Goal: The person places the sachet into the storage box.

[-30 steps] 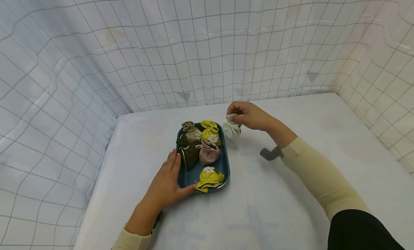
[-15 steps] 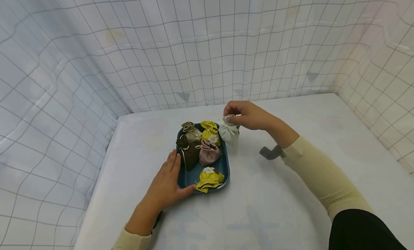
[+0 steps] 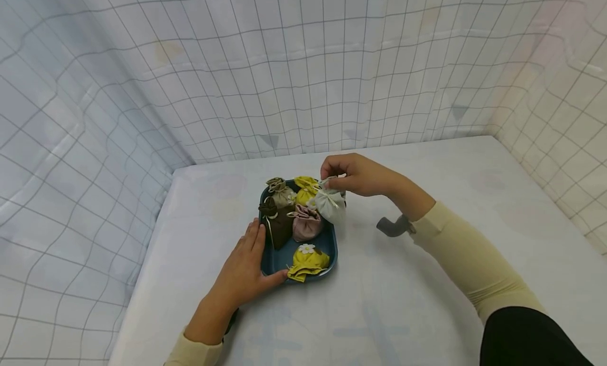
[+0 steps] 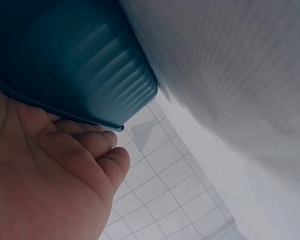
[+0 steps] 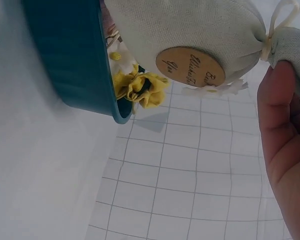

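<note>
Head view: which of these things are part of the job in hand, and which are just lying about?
In hand:
- right hand, pinching the white pouch by its tied neck above the tray's edge
- left hand, resting on the blue tray
- pouches in the tray: beige, brown, pink, two yellow

Lying about:
- table cover
- grid-patterned backdrop

Teal tray (image 3: 330,243); pale grey pouch (image 3: 330,205); yellow, brown, pink pouches; grid-checked white backdrop (image 3: 303,76)

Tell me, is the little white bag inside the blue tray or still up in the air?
Up in the air. The right hand pinches the white bag by its tied top, hanging it over the tray's right rim, not set down.
</note>
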The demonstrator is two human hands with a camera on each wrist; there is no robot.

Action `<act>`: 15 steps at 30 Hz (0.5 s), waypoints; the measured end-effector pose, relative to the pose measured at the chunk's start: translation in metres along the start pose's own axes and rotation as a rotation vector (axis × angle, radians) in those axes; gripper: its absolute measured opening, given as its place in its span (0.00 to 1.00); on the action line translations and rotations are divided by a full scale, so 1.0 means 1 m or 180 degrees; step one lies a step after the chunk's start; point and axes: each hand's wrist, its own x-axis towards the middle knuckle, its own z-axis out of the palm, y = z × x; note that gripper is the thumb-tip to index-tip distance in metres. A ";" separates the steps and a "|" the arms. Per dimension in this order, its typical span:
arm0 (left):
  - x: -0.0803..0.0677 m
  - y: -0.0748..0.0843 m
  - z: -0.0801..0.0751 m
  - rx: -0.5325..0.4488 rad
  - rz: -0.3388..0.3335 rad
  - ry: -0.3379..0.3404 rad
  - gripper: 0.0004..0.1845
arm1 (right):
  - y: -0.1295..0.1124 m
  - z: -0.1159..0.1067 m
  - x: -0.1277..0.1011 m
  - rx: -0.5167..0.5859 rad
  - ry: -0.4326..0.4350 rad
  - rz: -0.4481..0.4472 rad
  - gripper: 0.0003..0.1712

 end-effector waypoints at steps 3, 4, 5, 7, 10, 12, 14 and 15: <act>0.000 0.000 0.000 0.0012 0.0007 0.0012 0.63 | -0.003 0.001 0.000 -0.0074 -0.0014 -0.0059 0.02; 0.000 0.000 0.000 0.0016 0.0008 0.0010 0.63 | -0.004 0.001 0.000 -0.0099 -0.0019 -0.0072 0.02; 0.000 0.000 0.001 0.0014 0.0007 0.0008 0.63 | -0.006 0.001 0.000 -0.0114 -0.0027 -0.0079 0.02; 0.000 0.000 0.001 0.0009 0.0004 0.0005 0.63 | -0.009 0.001 0.000 -0.0151 -0.0036 -0.0092 0.02; 0.000 0.000 0.001 0.0000 -0.0001 -0.0006 0.63 | -0.013 0.003 0.001 -0.0180 -0.0052 -0.0128 0.02; 0.001 0.000 0.001 -0.0010 -0.0010 -0.0009 0.63 | -0.015 0.004 0.002 -0.0168 -0.0073 -0.0183 0.02; 0.001 0.000 0.001 -0.0014 -0.0018 -0.0014 0.63 | -0.016 0.006 0.004 -0.0123 -0.0102 -0.0256 0.02; 0.000 0.000 0.002 -0.0009 -0.0022 -0.0017 0.63 | -0.017 0.008 0.005 -0.0100 -0.0116 -0.0299 0.02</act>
